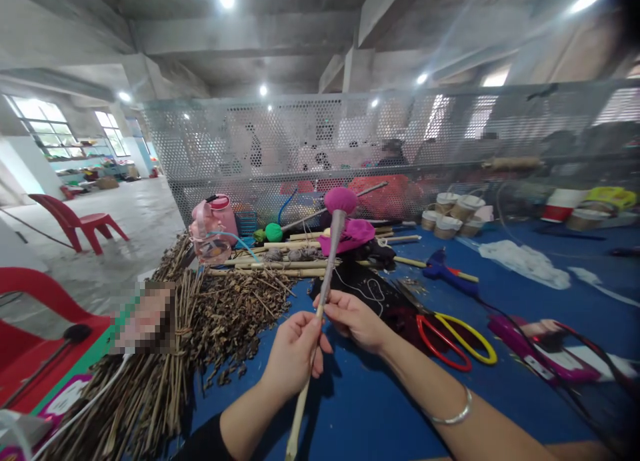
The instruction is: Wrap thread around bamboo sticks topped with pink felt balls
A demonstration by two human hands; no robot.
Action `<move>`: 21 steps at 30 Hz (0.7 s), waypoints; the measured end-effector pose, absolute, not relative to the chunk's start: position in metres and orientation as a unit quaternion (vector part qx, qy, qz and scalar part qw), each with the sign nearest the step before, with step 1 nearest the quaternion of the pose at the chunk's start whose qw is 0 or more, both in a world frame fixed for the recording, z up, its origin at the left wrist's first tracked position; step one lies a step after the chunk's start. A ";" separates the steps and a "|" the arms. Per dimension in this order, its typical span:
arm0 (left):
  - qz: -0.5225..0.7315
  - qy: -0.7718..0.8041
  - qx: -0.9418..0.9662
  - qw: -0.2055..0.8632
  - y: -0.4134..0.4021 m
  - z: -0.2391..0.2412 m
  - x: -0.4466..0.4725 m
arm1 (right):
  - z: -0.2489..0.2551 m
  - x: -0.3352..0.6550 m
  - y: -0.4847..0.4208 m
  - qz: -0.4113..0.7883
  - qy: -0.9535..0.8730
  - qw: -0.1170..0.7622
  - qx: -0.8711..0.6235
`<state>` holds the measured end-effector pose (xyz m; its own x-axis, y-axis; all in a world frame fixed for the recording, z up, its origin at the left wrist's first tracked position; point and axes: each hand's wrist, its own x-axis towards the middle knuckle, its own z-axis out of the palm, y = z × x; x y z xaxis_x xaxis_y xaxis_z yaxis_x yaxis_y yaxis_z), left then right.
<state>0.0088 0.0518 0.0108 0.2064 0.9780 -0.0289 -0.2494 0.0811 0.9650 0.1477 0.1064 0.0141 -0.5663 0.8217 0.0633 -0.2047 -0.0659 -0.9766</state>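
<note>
Left hand (293, 354) fingers closed around long thin bamboo stick (320, 308) with pink cloth ball head (341, 200), held upright above blue table (360, 408). Right hand (356, 320) pinching shaft higher. Nearby: red-and-yellow-handled scissors (457, 341), heap of dry brown twigs (220, 314).

Both forearms rise from the bottom edge toward the frame's centre. The left hand (293, 354), just below centre, is curled shut, thumb up. The right hand (355, 321), slightly higher and right, pinches with its fingertips; a bangle circles its wrist.
</note>
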 end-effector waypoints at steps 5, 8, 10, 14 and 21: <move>0.476 0.403 0.454 0.637 0.054 0.007 0.008 | 0.010 0.143 0.106 0.673 -0.550 0.400 -0.291; 0.484 0.463 0.451 0.590 0.055 0.006 0.008 | 0.010 0.142 0.106 0.662 -0.549 0.405 -0.312; 0.484 0.485 0.456 0.568 0.056 0.007 0.008 | 0.010 0.143 0.106 0.659 -0.549 0.405 -0.316; 0.480 0.430 0.467 0.605 0.054 0.011 0.008 | 0.012 0.145 0.105 0.670 -0.550 0.402 -0.296; 0.452 0.441 0.457 0.626 0.055 0.005 0.007 | 0.012 0.139 0.104 0.653 -0.539 0.410 -0.338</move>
<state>0.0072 0.0553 0.0054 0.2016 0.9696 -0.1390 -0.1635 0.1733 0.9712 0.1388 0.1036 0.0118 -0.4346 0.9006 0.0004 -0.1705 -0.0818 -0.9820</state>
